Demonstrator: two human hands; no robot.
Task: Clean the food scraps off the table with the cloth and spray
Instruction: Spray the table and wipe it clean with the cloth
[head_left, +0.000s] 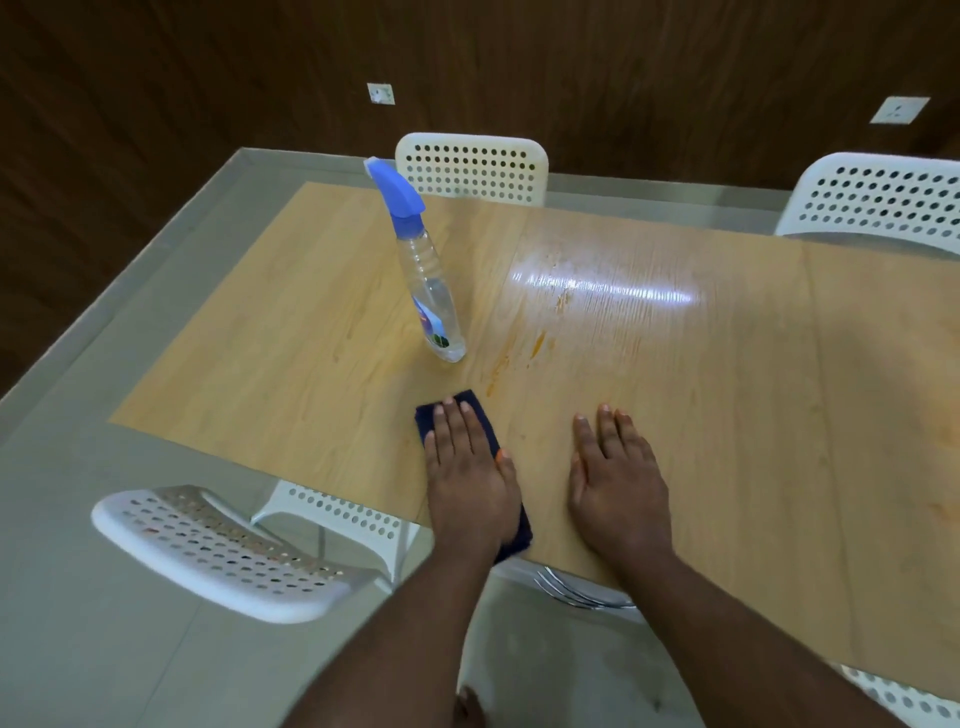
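Left hand (467, 467) lies flat, fingers straight, pressing the cloth (470, 402) on the bench (270, 353); right hand (615, 473) rests spread beside it. Orange smears (537, 343) sit just ahead, spray (423, 275) upright nearby. Push forward firmly through them.

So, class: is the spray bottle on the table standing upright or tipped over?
Upright. The spray bottle stands on its base on the table, blue trigger head on top; neither hand touches it.

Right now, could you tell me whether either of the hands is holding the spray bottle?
No, the spray bottle stands alone on the table, while the left hand presses the cloth and the right hand lies flat.
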